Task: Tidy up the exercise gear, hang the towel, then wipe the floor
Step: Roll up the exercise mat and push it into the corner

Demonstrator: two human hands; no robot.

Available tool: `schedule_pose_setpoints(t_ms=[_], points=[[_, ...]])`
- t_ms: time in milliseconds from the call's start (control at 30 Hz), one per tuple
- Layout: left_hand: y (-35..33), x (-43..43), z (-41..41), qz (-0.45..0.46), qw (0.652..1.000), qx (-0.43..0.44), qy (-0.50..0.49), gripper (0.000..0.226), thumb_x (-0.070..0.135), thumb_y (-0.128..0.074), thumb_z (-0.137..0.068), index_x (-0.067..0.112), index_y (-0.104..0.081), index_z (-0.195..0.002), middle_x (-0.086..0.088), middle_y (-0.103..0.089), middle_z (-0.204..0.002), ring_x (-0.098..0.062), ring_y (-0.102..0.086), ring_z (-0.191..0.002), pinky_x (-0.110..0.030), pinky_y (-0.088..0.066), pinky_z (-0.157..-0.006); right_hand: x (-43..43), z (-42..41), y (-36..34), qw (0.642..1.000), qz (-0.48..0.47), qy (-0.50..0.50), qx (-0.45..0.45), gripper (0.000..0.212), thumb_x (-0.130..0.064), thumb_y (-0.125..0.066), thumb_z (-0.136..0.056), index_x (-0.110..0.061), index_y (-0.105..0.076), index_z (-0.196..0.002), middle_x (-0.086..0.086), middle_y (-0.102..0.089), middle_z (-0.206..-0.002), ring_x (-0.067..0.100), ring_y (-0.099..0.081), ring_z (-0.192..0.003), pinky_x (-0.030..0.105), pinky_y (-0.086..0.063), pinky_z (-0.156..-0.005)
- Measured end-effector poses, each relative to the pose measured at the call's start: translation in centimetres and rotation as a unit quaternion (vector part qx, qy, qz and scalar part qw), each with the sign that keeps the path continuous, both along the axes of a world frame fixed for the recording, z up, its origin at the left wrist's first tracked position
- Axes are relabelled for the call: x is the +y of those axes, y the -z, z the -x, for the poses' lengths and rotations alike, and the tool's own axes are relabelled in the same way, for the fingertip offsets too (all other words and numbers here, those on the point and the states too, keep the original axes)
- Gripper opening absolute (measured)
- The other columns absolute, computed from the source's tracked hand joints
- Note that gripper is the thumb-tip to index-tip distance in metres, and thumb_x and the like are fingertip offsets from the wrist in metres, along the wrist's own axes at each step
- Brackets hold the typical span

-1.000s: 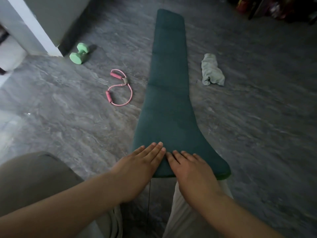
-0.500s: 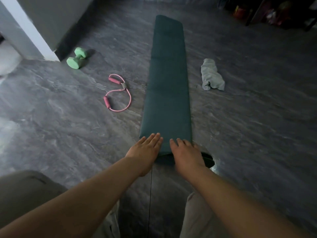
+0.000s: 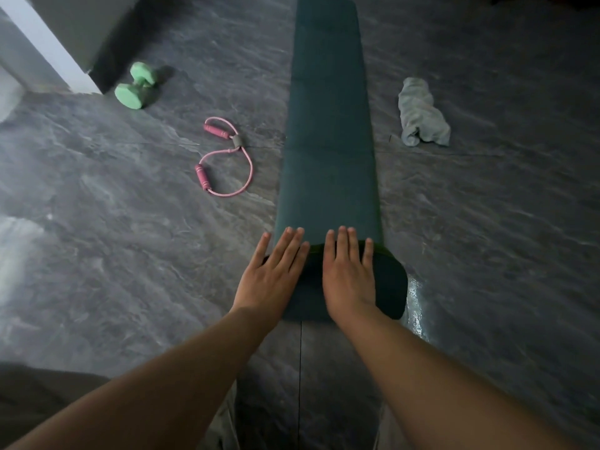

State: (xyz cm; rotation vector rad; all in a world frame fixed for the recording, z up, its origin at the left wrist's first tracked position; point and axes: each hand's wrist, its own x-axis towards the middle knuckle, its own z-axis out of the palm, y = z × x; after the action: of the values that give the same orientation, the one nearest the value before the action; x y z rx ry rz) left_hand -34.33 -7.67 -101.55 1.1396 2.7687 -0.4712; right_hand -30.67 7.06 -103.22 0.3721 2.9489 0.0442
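Green dumbbell (image 3: 136,86) by wall corner (image 3: 48,48), pink resistance band (image 3: 224,157) loose on floor (image 3: 130,254), both untouched. Left hand (image 3: 272,274) and right hand (image 3: 349,274) flat, fingers straight, side by side, pressing rolled near end of green mat (image 3: 328,125), likely keeping roll tight and straight. Crumpled towel (image 3: 422,113) right of mat, not yet hung.

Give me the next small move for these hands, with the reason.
Probably push both palms forward, rolling the mat another turn: left hand and right hand lie flat on a short roll, and most of the mat lies unrolled ahead.
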Motion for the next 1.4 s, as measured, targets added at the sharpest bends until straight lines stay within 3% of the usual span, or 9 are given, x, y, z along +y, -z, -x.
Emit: schedule_pose_setpoints(t_ms=[133,233,300,400,533,767,933,1133,1400], points=[[1.5,0.6,1.4,-0.001,0.999,-0.004,0.042,0.09,0.022,-0.051,-0.097,0.005,0.017,-0.154,-0.019,0.024,-0.161,-0.035,0.021,-0.149,-0.057,0.005,-0.12,0.8,0.8,2.1,1.0,0.004,0.026,-0.015,0.075,-0.012,-0.044,-0.1,-0.005,0.005,-0.156,0.019,0.0,-0.165,0.034,0.004,-0.152,0.059,-0.007,-0.12],[2.6,0.8,1.6,-0.053,0.994,-0.05,0.085,0.096,0.019,-0.076,-0.069,0.009,-0.028,-0.152,-0.017,-0.032,-0.153,-0.036,-0.039,-0.135,-0.053,-0.032,-0.113,1.4,1.7,3.2,0.998,0.012,0.055,-0.035,0.066,-0.017,-0.034,-0.104,-0.005,0.004,-0.156,0.017,-0.002,-0.165,0.032,0.002,-0.153,0.059,-0.005,-0.12],[4.0,0.3,1.4,-0.081,0.987,-0.064,0.12,0.091,0.02,-0.079,-0.06,0.013,-0.042,-0.143,-0.012,-0.045,-0.136,-0.031,-0.051,-0.116,-0.046,-0.043,-0.101,1.9,2.0,3.8,0.997,0.015,0.065,-0.045,0.065,-0.016,-0.035,-0.103,-0.004,0.001,-0.156,0.018,-0.006,-0.165,0.033,-0.001,-0.153,0.06,-0.006,-0.12],[6.1,-0.8,0.8,-0.071,0.99,-0.08,0.096,0.075,0.03,-0.059,-0.085,0.014,-0.03,-0.152,-0.012,-0.039,-0.149,-0.031,-0.04,-0.131,-0.046,-0.032,-0.112,2.5,2.3,4.4,0.998,0.013,0.054,-0.037,0.079,-0.009,-0.052,-0.095,-0.004,-0.002,-0.156,0.02,-0.007,-0.164,0.036,-0.004,-0.152,0.061,-0.012,-0.119],[8.0,-1.6,0.7,-0.001,0.993,-0.114,0.043,0.081,0.046,-0.036,-0.1,0.017,0.013,-0.157,-0.009,0.014,-0.165,-0.03,0.008,-0.152,-0.052,0.008,-0.122,2.0,2.5,4.3,1.0,0.021,-0.003,0.004,0.079,-0.007,-0.053,-0.094,-0.005,-0.005,-0.157,0.02,-0.003,-0.164,0.036,-0.003,-0.152,0.058,-0.011,-0.121],[10.1,-0.1,2.8,0.006,0.993,-0.121,-0.006,0.109,0.055,-0.057,-0.087,0.016,0.02,-0.155,-0.007,0.023,-0.164,-0.026,0.018,-0.151,-0.056,0.002,-0.12,-0.1,-0.2,6.6,0.997,0.047,-0.06,-0.007,0.078,-0.02,-0.057,-0.089,-0.007,-0.019,-0.156,0.02,-0.013,-0.163,0.037,-0.006,-0.152,0.059,-0.005,-0.12],[10.5,0.9,4.1,0.014,0.993,-0.116,-0.031,0.122,0.053,-0.067,-0.082,0.014,0.024,-0.153,-0.008,0.026,-0.163,-0.027,0.022,-0.15,-0.056,0.001,-0.121,-0.7,-1.3,7.3,0.994,0.014,-0.081,-0.072,0.085,-0.029,-0.055,-0.092,-0.011,-0.004,-0.158,0.018,0.005,-0.165,0.037,0.009,-0.151,0.064,0.005,-0.117],[10.2,0.3,2.3,-0.021,0.995,-0.099,-0.022,0.102,0.029,-0.057,-0.091,0.009,0.021,-0.153,-0.013,0.026,-0.162,-0.03,0.024,-0.149,-0.055,0.003,-0.121,-0.3,-0.4,8.2,0.993,-0.004,-0.052,-0.105,0.089,-0.018,-0.053,-0.096,-0.018,0.013,-0.156,0.014,0.02,-0.163,0.038,0.016,-0.15,0.073,0.001,-0.112],[10.7,0.5,0.5,-0.032,0.992,-0.121,-0.013,0.088,0.022,-0.046,-0.097,0.012,0.021,-0.153,-0.009,0.022,-0.164,-0.025,0.021,-0.15,-0.051,0.002,-0.122,0.4,0.7,9.6,0.988,0.027,-0.037,-0.15,0.079,-0.011,-0.049,-0.099,-0.018,0.004,-0.157,0.01,0.002,-0.166,0.037,-0.005,-0.152,0.074,-0.014,-0.111]])
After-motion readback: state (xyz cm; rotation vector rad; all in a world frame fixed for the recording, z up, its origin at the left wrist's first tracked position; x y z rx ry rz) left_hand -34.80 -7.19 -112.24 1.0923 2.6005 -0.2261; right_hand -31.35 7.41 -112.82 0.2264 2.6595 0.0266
